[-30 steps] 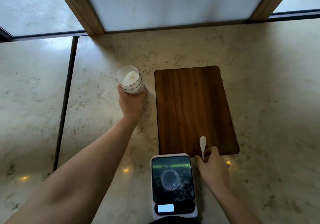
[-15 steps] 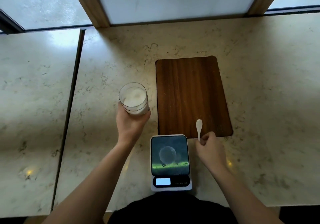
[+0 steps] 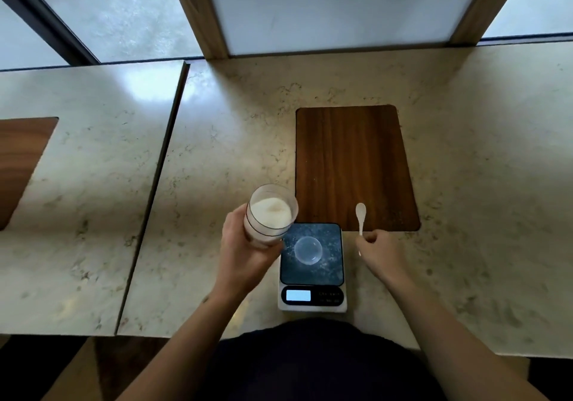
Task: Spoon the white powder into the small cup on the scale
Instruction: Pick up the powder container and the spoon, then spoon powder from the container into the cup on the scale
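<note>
White powder (image 3: 271,214) fills the glass (image 3: 269,217) in the left hand (image 3: 245,251); right hand (image 3: 379,253) pinches the spoon (image 3: 360,216) (scale (image 3: 312,267) display unreadable).

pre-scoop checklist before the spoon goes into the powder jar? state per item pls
1. Left hand grips the clear glass jar of white powder: ok.
2. Jar open, powder reachable: ok.
3. Right hand holds the small white spoon by its handle, bowl empty: ok.
4. Small clear cup sits upright, centred on the white digital scale: ok.
5. Scale display lit: ok; tared reading: cannot tell.
6. Jar clear of the scale platform: cannot tell, its base overlaps the platform corner.
</note>
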